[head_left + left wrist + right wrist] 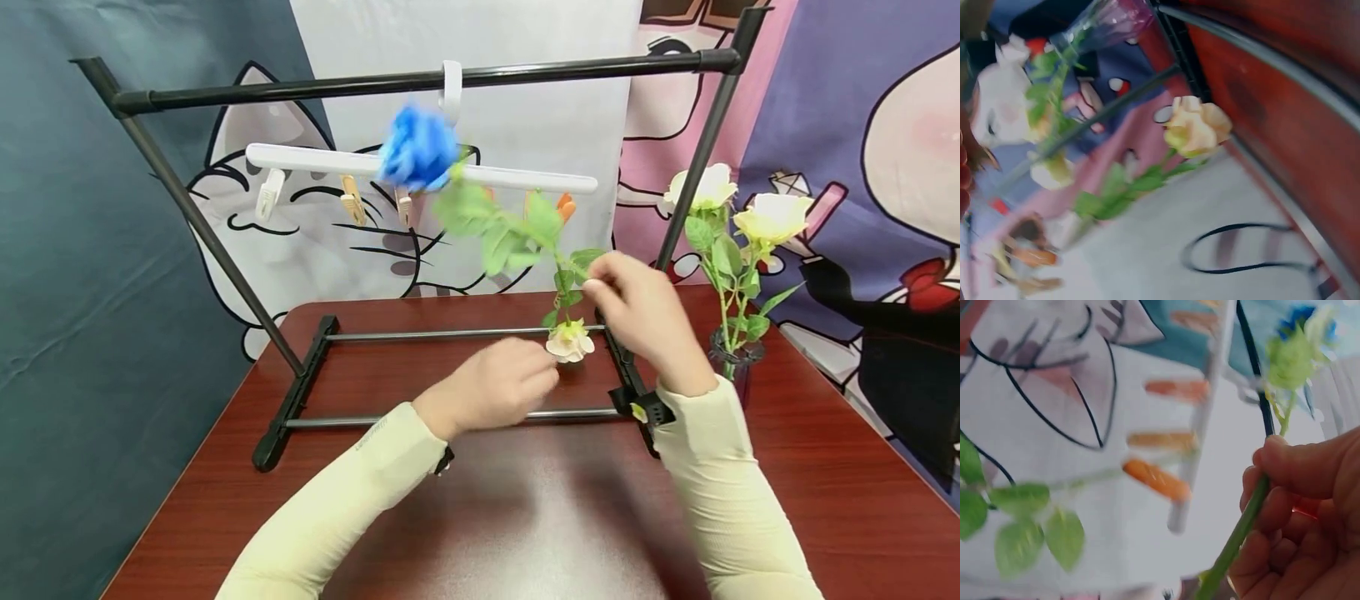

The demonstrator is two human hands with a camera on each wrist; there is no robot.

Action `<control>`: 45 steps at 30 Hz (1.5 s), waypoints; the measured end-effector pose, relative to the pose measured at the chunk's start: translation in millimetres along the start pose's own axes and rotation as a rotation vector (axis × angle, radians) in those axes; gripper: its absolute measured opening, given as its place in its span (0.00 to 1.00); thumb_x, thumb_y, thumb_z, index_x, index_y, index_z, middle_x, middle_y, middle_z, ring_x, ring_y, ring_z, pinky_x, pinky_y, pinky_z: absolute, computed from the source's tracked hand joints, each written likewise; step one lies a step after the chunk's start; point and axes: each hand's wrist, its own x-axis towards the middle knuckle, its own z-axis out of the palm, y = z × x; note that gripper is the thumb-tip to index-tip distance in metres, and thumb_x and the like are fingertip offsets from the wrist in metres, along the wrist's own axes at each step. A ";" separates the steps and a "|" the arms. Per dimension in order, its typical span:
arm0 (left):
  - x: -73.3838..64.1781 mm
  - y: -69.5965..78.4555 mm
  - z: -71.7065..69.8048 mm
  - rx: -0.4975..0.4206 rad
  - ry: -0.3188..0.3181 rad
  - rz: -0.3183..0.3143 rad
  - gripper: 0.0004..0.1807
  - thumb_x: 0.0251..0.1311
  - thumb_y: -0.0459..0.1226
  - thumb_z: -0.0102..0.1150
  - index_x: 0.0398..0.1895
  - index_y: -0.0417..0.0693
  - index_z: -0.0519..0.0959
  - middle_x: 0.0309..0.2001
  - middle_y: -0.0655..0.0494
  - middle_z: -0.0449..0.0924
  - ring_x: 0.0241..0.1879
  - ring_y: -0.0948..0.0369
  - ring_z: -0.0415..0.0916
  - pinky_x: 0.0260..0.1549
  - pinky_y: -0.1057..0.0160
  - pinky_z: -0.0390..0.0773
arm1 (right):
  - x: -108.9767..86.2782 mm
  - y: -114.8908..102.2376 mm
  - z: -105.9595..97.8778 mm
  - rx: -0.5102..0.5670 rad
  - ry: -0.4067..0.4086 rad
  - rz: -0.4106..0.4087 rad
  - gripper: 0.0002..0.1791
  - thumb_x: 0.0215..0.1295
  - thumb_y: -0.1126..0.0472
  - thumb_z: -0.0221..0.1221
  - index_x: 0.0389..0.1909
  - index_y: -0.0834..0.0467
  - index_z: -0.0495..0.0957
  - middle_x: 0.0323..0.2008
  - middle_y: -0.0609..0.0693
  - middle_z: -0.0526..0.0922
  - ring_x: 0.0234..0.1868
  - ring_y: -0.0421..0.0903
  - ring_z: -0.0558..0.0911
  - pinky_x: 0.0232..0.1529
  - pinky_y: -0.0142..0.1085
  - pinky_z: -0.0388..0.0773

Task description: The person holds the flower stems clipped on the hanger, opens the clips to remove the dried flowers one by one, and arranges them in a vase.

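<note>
The right hand (648, 312) pinches the green stem (1244, 525) of a blue flower (420, 150), its bloom held up before a white hanger (540, 177) on a black rack (300, 89). A pale flower (570, 343) hangs head down beside the left hand (491, 385), fingers bent; whether they grip anything cannot be told. At right, a vase (738, 355) on the surface (847, 500) contains two white flowers (772, 218), stems down inside.

Snug, pale-yellow left sleeve (330, 521) here, small grey lettering (372, 433) by its cuff (412, 442)! The matching right sleeve (738, 500) runs in fine creases, and there's a black strap (660, 409) at its wrist end.
</note>
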 end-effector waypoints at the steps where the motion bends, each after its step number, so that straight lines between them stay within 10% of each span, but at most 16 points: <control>1: -3.2 -5.2 3.3 -0.044 -0.010 -0.092 0.04 0.53 0.29 0.51 0.25 0.43 0.75 0.29 0.53 0.76 0.32 0.57 0.74 0.38 0.63 0.75 | -1.7 3.2 -5.7 0.012 0.044 0.021 0.03 0.63 0.64 0.56 0.32 0.59 0.75 0.25 0.53 0.77 0.25 0.45 0.71 0.30 0.38 0.65; 9: -20.8 -44.4 26.8 -0.476 0.208 -1.025 0.06 0.58 0.34 0.56 0.30 0.44 0.82 0.29 0.54 0.81 0.28 0.63 0.74 0.31 0.68 0.73 | -16.7 40.7 -39.9 0.033 0.368 0.286 0.06 0.62 0.63 0.55 0.33 0.62 0.75 0.19 0.33 0.71 0.19 0.26 0.67 0.25 0.25 0.63; 13: -24.7 -53.9 37.6 -0.585 0.281 -1.288 0.07 0.60 0.37 0.57 0.32 0.43 0.83 0.28 0.51 0.81 0.26 0.64 0.70 0.28 0.69 0.70 | -28.0 66.7 -50.5 -0.028 0.460 0.418 0.07 0.62 0.63 0.52 0.34 0.64 0.74 0.19 0.25 0.64 0.19 0.22 0.65 0.25 0.21 0.61; 20: -21.4 -59.3 49.8 -0.725 0.343 -1.411 0.09 0.60 0.34 0.57 0.39 0.40 0.83 0.36 0.43 0.83 0.28 0.64 0.74 0.29 0.72 0.72 | -50.2 111.6 -54.1 -0.145 0.521 0.565 0.09 0.64 0.64 0.51 0.39 0.66 0.73 0.21 0.21 0.60 0.25 0.23 0.61 0.30 0.26 0.58; 23: -14.6 -60.2 51.3 -0.807 0.360 -1.443 0.11 0.61 0.34 0.57 0.44 0.40 0.82 0.39 0.42 0.83 0.31 0.60 0.79 0.32 0.70 0.77 | -56.8 126.3 -50.2 -0.166 0.511 0.583 0.09 0.63 0.65 0.50 0.39 0.68 0.72 0.23 0.38 0.75 0.29 0.39 0.71 0.33 0.34 0.62; 27: -3.6 -63.4 52.5 -0.910 0.298 -1.470 0.14 0.62 0.35 0.55 0.50 0.43 0.79 0.43 0.43 0.81 0.36 0.57 0.79 0.36 0.67 0.77 | -64.4 140.6 -43.4 -0.159 0.460 0.584 0.11 0.64 0.65 0.48 0.40 0.71 0.72 0.38 0.67 0.79 0.39 0.63 0.74 0.43 0.48 0.64; 45: 35.5 -73.5 49.6 -1.074 0.085 -1.496 0.21 0.65 0.40 0.51 0.61 0.51 0.71 0.58 0.55 0.74 0.51 0.56 0.75 0.51 0.63 0.74 | -84.4 156.6 -29.5 -0.228 0.245 0.598 0.13 0.61 0.64 0.53 0.35 0.72 0.78 0.37 0.72 0.78 0.42 0.69 0.72 0.48 0.56 0.60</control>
